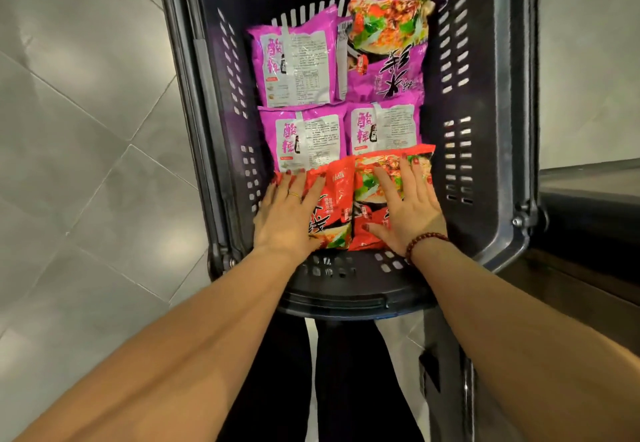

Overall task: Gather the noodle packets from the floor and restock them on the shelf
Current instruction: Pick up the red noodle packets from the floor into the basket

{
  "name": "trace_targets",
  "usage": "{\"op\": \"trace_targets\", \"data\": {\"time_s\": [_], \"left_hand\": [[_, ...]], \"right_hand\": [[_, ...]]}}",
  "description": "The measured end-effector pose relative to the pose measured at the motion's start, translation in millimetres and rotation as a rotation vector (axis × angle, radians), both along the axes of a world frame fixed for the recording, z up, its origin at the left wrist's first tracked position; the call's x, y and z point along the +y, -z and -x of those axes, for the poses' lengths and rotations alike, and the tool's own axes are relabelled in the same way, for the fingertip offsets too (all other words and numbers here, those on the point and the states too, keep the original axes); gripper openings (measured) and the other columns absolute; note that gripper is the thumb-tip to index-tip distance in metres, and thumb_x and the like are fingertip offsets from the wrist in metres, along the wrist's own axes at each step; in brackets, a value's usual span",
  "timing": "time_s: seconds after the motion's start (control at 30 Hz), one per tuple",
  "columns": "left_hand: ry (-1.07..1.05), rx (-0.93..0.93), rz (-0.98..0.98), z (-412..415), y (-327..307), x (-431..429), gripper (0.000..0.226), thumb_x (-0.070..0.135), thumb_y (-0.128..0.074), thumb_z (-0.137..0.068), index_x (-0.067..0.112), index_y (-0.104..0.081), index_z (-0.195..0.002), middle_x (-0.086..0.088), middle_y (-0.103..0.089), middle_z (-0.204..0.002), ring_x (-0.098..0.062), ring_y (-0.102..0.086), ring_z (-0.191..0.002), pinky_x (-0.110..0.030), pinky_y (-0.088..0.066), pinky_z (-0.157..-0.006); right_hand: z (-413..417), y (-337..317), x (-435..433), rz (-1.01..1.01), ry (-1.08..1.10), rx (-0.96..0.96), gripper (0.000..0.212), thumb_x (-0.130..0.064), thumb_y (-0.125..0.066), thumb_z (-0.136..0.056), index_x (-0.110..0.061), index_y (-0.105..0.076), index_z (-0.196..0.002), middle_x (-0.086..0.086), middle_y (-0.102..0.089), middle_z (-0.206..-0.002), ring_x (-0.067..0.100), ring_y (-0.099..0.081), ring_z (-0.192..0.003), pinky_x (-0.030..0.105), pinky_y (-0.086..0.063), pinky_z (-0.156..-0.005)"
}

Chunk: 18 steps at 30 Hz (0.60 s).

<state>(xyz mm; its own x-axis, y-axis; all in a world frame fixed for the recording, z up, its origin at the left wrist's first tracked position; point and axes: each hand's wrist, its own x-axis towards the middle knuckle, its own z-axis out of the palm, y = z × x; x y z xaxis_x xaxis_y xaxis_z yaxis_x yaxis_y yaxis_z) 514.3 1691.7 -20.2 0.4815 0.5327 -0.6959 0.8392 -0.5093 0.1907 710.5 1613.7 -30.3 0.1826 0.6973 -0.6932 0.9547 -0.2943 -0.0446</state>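
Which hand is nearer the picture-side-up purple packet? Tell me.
Right. The right hand lies in line with the purple packet, on its near side; the left hand lies off to the left.

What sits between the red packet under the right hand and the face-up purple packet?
Head view: a back-side-up purple packet, partly under the red packet.

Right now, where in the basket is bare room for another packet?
Only narrow strips: beside each basket wall, and beyond the far-left purple packet. Nearest you it is crowded: left hand and right hand press red packets.
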Motion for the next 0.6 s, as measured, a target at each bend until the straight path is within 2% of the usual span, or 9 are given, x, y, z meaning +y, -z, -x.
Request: {"op": "trace_targets", "data": {"time_s": [0.1,0.2,0.27,0.4,0.5,0.6], "left_hand": [[-0.001,0.001,0.034,5,-3,-10,0.108,0.052,-0.07,-0.082,0.027,0.005,-0.155,-0.006,0.0,-0.164,-0.027,0.001,-0.15,-0.04,0.003,-0.12],[-0.001,-0.057,0.026,6,-17,-11,0.097,0.05,-0.067,-0.084,0.026,-0.007,-0.155,-0.006,-0.011,-0.162,-0.027,-0.007,-0.149,-0.042,0.001,-0.12],[0.008,-0.137,-0.007,3,-35,-8,0.087,0.046,-0.064,-0.087,0.025,-0.013,-0.155,-0.006,-0.014,-0.162,-0.026,-0.009,-0.149,-0.041,0.0,-0.121],[0.033,-0.361,-0.067,0,-91,0,0.074,0.035,-0.063,-0.089,0.024,-0.028,-0.152,-0.007,-0.026,-0.159,-0.027,-0.016,-0.148,-0.036,-0.005,-0.12],[0.121,-0.457,-0.129,0,-150,7,0.068,0.033,-0.068,-0.085,0.02,-0.042,-0.147,-0.007,-0.041,-0.151,-0.028,-0.031,-0.143,-0.034,-0.015,-0.117],[0.246,-0.527,-0.201,1,-217,9,0.064,0.033,-0.077,-0.076,0.017,-0.056,-0.135,-0.008,-0.057,-0.137,-0.032,-0.051,-0.129,-0.04,-0.037,-0.107]], "right_hand": [[6,-4,-13,-0.002,0.049,0.026,0.096,-0.057,-0.055,-0.088,-0.035,0.014,-0.15,0.008,0.02,-0.159,0.026,0.016,-0.147,0.043,-0.003,-0.121],[14,-20,-22,-0.141,0.114,0.069,0.084,-0.044,-0.063,-0.087,-0.029,-0.012,-0.152,0.011,-0.006,-0.161,0.029,-0.008,-0.148,0.044,-0.013,-0.12],[19,-38,-22,-0.238,0.177,0.092,0.076,-0.036,-0.069,-0.083,-0.021,-0.031,-0.147,0.01,-0.025,-0.155,0.028,-0.025,-0.143,0.045,-0.024,-0.117],[29,-92,-21,-0.434,0.316,0.117,0.068,-0.026,-0.074,-0.079,-0.015,-0.044,-0.139,0.008,-0.043,-0.145,0.027,-0.041,-0.133,0.046,-0.036,-0.111],[39,-148,-24,-0.553,0.402,0.112,0.065,-0.025,-0.074,-0.079,-0.014,-0.047,-0.137,0.007,-0.05,-0.139,0.027,-0.046,-0.128,0.045,-0.039,-0.109],[53,-209,-36,-0.704,0.51,0.063,0.058,-0.031,-0.067,-0.081,-0.013,-0.052,-0.133,0.007,-0.055,-0.132,0.025,-0.049,-0.122,0.04,-0.039,-0.106]]}}
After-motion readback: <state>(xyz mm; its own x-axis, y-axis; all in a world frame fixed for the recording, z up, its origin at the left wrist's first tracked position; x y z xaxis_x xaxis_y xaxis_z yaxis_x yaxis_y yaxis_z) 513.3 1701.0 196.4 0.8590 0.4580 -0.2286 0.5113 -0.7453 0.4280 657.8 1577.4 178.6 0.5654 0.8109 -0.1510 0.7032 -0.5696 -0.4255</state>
